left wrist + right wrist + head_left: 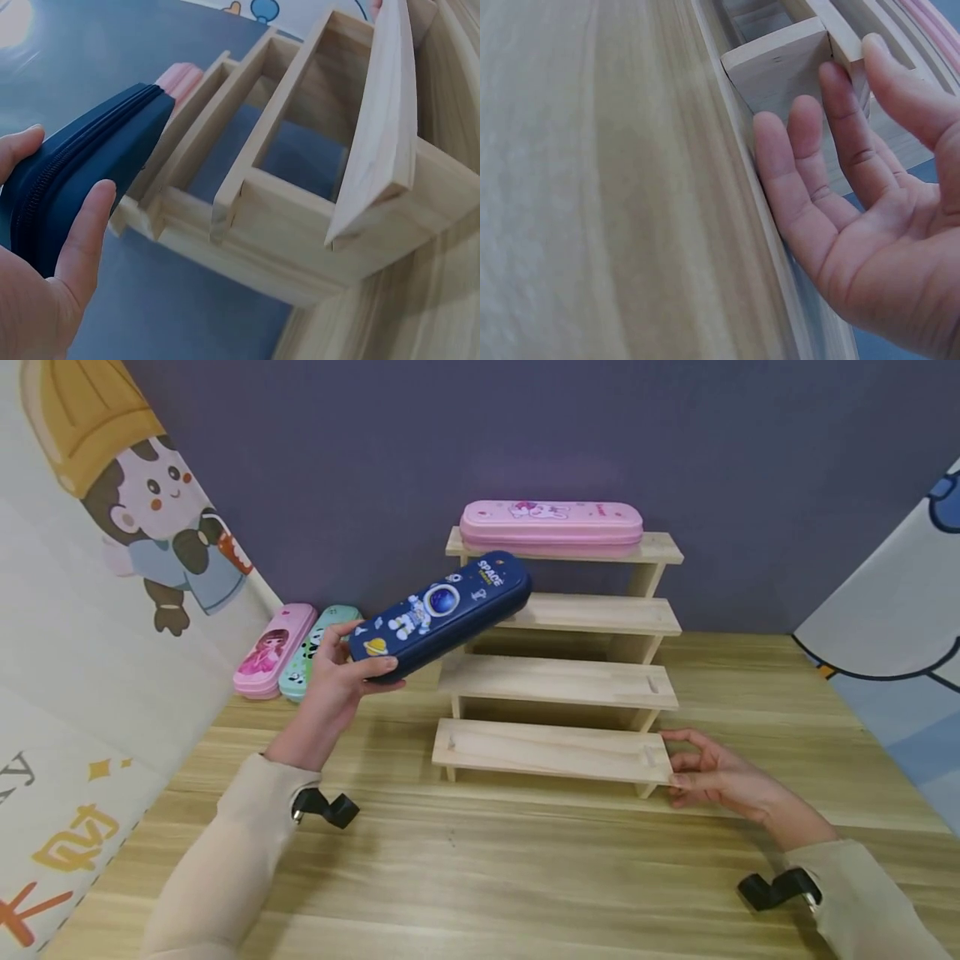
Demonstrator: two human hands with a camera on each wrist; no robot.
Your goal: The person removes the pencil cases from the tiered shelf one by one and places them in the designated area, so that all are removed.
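Observation:
My left hand (335, 681) grips a dark blue pencil case (442, 610) with an astronaut and "SPACE" on its lid. The case is held tilted in the air, its far end overlapping the upper left of a four-step wooden stand (555, 747) in the head view. Its zipper side faces the left wrist view, with the thumb (90, 225) along it. Down at the right end of the lowest step, my right hand (708, 774) pinches the board's end between thumb and index finger (844, 101); the other fingers are spread below. A pink pencil case (551, 531) with a rabbit lies on the top step.
Left of the stand, against the wall, a pink pencil case (273, 652) with a doll picture and a green panda one (311, 652) lie side by side on the wood-grain table (480, 877). A dark panel (375, 460) rises behind the stand.

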